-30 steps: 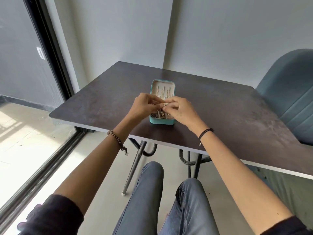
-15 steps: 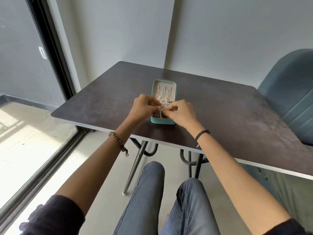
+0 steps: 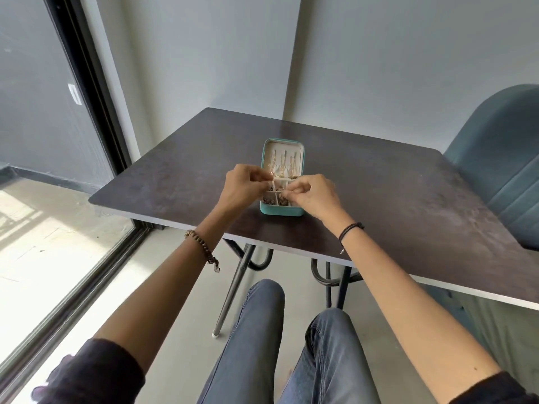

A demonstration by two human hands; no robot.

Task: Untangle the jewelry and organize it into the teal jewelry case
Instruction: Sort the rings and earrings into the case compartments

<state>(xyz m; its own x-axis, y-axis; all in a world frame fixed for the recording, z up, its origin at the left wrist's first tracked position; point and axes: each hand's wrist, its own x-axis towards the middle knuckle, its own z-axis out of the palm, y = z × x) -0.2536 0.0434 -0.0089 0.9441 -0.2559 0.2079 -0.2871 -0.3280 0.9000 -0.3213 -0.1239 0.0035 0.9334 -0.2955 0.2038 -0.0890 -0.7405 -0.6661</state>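
Judging by the open teal jewelry case (image 3: 281,212), which sits near the middle of the table (image 3: 379,185), much of the sorting looks done. Gold chains (image 3: 284,164) hang in rows in its far half, and the near compartments (image 3: 272,201) hold small pieces, too small to tell whether sorted or knotted. What looks like a thin gold strand (image 3: 273,178) is not yet stowed. The left hand (image 3: 243,189) and right hand (image 3: 316,195) hover just above the case, each pinching the strand between thumb and forefinger, other fingers curled in.
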